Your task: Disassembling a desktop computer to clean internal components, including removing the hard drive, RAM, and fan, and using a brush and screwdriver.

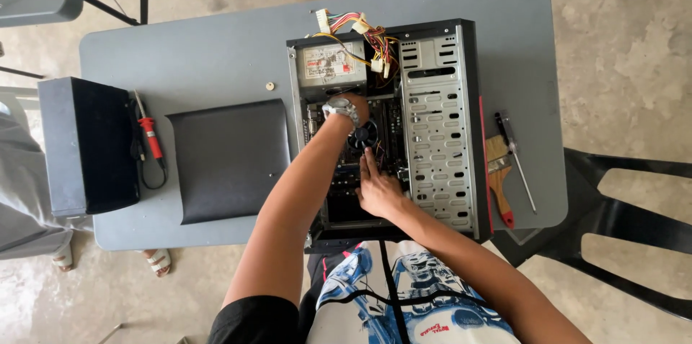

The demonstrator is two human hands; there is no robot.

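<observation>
One open computer case (432, 121) lies in the middle of the grey worktop (216, 63). Two hands are inside it. The left hand (355, 110) is curled by the one round black fan (362, 135); I cannot tell if it grips anything. The right hand (376, 189) lies flat, fingers spread. One paintbrush (497, 175) and one screwdriver (515, 160) lie at the right.

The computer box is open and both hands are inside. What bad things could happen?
1. The left hand wears a metal wristwatch close to the circuit board; it might scrape or short parts.
2. The right hand has fingers by the cooling fan; they could get nicked if it spun.
3. The loose coloured wires above the open computer case could snag an arm.
</observation>
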